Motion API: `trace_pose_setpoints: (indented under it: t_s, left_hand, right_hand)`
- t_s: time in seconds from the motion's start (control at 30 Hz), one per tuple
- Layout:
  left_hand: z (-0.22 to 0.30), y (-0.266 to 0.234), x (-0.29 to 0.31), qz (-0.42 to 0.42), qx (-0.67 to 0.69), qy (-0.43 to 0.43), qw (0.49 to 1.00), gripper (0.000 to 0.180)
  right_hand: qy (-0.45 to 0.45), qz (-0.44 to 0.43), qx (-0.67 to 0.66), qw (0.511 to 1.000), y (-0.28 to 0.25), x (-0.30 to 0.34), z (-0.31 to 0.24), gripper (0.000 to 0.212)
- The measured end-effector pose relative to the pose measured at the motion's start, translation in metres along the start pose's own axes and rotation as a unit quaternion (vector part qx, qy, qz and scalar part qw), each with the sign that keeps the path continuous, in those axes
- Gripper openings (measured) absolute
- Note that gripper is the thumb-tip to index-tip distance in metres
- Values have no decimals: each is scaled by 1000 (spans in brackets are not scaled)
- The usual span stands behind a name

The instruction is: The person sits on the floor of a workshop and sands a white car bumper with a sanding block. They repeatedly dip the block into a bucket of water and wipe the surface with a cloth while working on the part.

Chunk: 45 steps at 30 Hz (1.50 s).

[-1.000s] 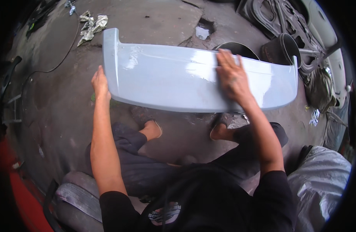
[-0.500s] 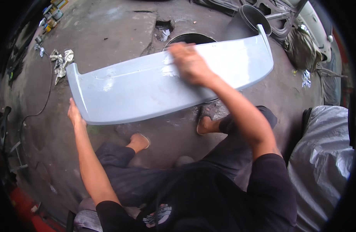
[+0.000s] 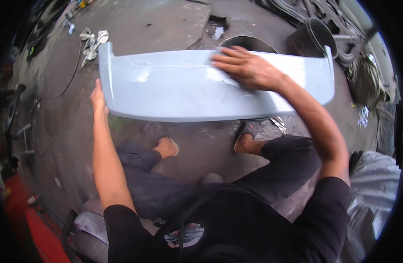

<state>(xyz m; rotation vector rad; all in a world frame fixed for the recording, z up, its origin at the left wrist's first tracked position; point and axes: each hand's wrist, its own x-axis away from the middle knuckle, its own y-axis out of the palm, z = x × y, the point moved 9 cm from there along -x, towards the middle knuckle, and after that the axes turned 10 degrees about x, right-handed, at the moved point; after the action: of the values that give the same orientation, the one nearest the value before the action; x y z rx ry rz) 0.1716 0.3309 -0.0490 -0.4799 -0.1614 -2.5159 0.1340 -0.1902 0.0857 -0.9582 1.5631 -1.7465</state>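
A long pale grey car spoiler [image 3: 166, 98], with upturned fins at both ends, lies crosswise in front of me. Wet-looking shiny patches show on its face. My left hand [image 3: 99, 98] grips its left end, thumb up along the edge and the other fingers hidden behind. Laid flat on the upper face, right of the middle, is my right hand [image 3: 252, 70], its fingers stretched out toward the left and slightly blurred. Whether anything thin is under that palm cannot be seen. Beneath the spoiler, a round dark tub [image 3: 249, 42] shows its far rim.
A black bucket [image 3: 313, 37] stands beyond the right end, near car panels [image 3: 341, 33]. Crumpled paper [image 3: 94, 44] and a thin cable [image 3: 72, 81] lie on the floor at left. Silver sheeting [image 3: 374, 188] covers something at right. The concrete has a hole [image 3: 217, 27].
My right hand stays on the spoiler's face, its fingers now more spread and plainer to see. The spoiler looks more level and sits further right and higher in view; the whole view has shifted too.
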Motion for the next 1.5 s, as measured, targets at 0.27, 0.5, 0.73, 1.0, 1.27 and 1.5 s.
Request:
trace_pose_setpoints:
  t_s: [0.27,0.5,0.73,1.0,1.27,1.5]
  left_hand:
    - [2,1,-8,33,-29,33,998,59]
    - [-23,-23,-30,-22,16,-29,999,63]
    - [38,-14,-17,69,-347,148,924,63]
    - [82,305,264,-341,-403,492,692,48]
    - [28,434,259,-537,-458,222,673,60]
    - [40,432,280,-485,-441,284,700,68]
  right_hand:
    - [36,52,15,998,-12,-35,-13,51]
    - [141,205,-20,968,7,-62,-43,49]
    - [539,112,-1,835,17,192,109,47]
    - [521,130,-98,838,6,52,-2,64]
    - [594,177,-2,785,19,135,44,57]
    - [638,290,-72,710,3,113,22,61]
